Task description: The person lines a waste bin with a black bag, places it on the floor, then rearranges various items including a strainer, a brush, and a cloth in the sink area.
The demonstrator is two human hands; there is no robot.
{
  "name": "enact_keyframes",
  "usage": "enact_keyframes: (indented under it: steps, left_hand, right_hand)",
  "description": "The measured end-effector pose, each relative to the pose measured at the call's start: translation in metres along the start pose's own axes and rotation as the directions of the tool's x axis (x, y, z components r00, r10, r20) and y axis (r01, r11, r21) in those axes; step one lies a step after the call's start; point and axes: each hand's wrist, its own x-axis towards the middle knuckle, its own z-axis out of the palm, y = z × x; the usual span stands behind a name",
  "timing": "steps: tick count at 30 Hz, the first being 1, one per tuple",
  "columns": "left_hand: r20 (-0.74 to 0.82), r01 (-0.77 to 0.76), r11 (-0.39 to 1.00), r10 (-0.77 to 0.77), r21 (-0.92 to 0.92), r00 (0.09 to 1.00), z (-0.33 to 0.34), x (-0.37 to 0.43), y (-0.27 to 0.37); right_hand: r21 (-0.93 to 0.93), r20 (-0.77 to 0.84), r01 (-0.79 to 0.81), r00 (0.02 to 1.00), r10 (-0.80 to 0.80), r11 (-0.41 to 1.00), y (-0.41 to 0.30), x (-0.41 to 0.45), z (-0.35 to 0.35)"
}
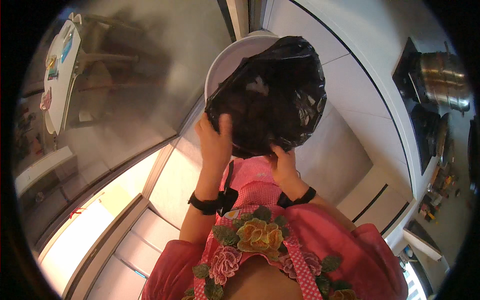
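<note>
A black plastic bag [270, 101] is spread over the mouth of a round white bin [221, 73]. The bin's pale inner wall and rim show at the far left, where the bag does not reach. With the fingers on the outer side and the thumb over the bag, my left hand [215, 138] holds the left near edge. My right hand [285, 165] grips the near edge, thumb on top of the plastic. Most of the bin lies hidden below the bag.
Close on the left stands a large glass panel [180, 56]; a white table [67, 82] appears beyond or reflected in it. White cabinets [363, 86] run along the right under a counter bearing a shiny metal pot [444, 80]. Pale floor tiles [326, 150] surround the bin.
</note>
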Motion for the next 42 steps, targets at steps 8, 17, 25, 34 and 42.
enact_keyframes:
  steps: [8,17,25,34,42]
  left_hand:
    - [-0.038,0.198,0.971,-0.204,-0.134,0.978,0.016,0.011,-0.023]
    - [-0.263,0.081,0.986,-0.119,-0.149,0.958,-0.007,0.019,-0.051]
    - [-0.222,0.062,0.996,-0.076,-0.069,0.972,-0.033,0.011,-0.039]
    - [-0.232,0.046,0.986,-0.083,-0.161,0.969,-0.056,-0.004,-0.041]
    - [-0.106,0.075,0.963,-0.105,-0.26,0.989,-0.076,-0.014,-0.053]
  right_hand:
    - [0.037,0.1,0.076,0.992,-0.08,0.996,0.004,-0.005,-0.008]
    - [-0.784,0.545,0.526,0.837,-0.04,0.328,-0.124,-0.028,-0.029]
    - [-0.347,0.906,0.868,0.211,-0.367,-0.356,-0.212,0.03,0.095]
    - [-0.162,0.983,0.919,0.184,0.027,-0.36,-0.198,0.055,0.105]
    - [-0.543,0.819,0.825,0.562,-0.118,0.156,-0.196,0.06,0.109]
